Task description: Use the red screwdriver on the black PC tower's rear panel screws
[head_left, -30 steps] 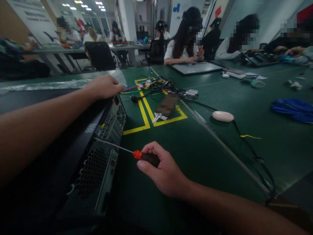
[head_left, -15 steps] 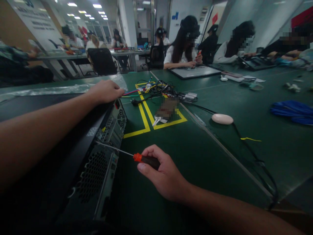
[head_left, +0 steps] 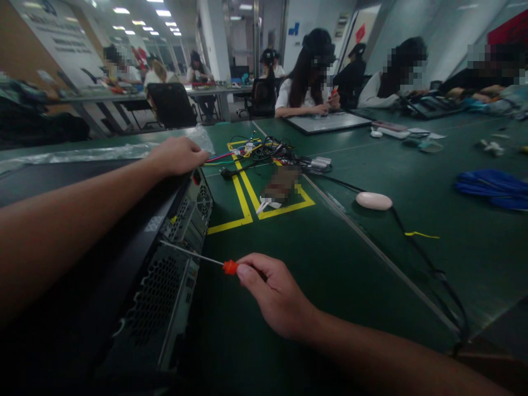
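At the case (head_left: 142,275), a screwdriver (head_left: 230,267) is clasped by the right hand (head_left: 274,291), seemingly for turning; steadiness is needed; left grip (head_left: 179,154) unclear.

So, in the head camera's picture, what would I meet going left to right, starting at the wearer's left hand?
Left hand → screwdriver's orange collar → right hand → pale oval object → thin yellow strip → blue bundle.

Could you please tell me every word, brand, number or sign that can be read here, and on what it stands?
No text can be read.
Wall lettering, upper left: too blurred.
Wall poster: too small.
Pale sticker on the computer case: too small.
Yellow mark on its back panel: too small.
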`<state>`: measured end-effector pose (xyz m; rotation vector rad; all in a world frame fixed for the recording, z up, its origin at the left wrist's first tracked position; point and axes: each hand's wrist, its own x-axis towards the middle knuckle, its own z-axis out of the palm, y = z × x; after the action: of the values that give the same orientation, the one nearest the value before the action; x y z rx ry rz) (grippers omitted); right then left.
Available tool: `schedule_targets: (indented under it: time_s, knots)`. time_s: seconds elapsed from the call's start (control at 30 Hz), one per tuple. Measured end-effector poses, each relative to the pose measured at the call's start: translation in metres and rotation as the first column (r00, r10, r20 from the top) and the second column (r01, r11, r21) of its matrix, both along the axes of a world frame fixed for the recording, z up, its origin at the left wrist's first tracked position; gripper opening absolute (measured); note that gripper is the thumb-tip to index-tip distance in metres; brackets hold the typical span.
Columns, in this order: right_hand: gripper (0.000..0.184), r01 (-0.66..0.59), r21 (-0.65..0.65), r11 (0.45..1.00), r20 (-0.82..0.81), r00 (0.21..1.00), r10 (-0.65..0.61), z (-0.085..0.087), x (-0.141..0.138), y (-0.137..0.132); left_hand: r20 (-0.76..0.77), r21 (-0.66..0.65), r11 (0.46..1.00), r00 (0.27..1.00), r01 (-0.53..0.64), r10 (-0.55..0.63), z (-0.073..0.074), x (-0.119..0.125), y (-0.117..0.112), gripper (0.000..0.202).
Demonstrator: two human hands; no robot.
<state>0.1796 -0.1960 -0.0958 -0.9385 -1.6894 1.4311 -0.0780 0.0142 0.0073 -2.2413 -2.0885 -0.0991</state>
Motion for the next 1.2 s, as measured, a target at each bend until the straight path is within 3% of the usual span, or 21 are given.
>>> schedule_targets:
  time_s: [0.07, 0.17, 0.47, 1.2]
  knots:
    - [0.017, -0.008, -0.046, 0.999, -0.028, 1.0, 0.007, 0.001, 0.0, -0.002, 0.003, -0.003, 1.0, 1.0, 0.004, -0.004, -0.001, -0.001, 0.0, 0.057]
    - [0.023, -0.006, -0.085, 0.996, -0.027, 1.0, 0.004, 0.002, 0.001, -0.004, 0.017, 0.014, 1.0, 1.0, 0.0, 0.0, -0.002, -0.002, 0.001, 0.059]
    - [0.015, 0.007, -0.077, 0.997, 0.019, 1.0, -0.006, 0.004, 0.002, -0.002, 0.034, 0.02, 1.0, 0.999, 0.003, -0.004, -0.004, -0.004, 0.005, 0.059]
    - [0.015, 0.021, -0.087, 0.996, -0.008, 1.0, -0.022, 0.003, 0.0, -0.003, 0.006, -0.019, 1.0, 1.0, -0.008, 0.009, 0.004, 0.003, -0.005, 0.057]
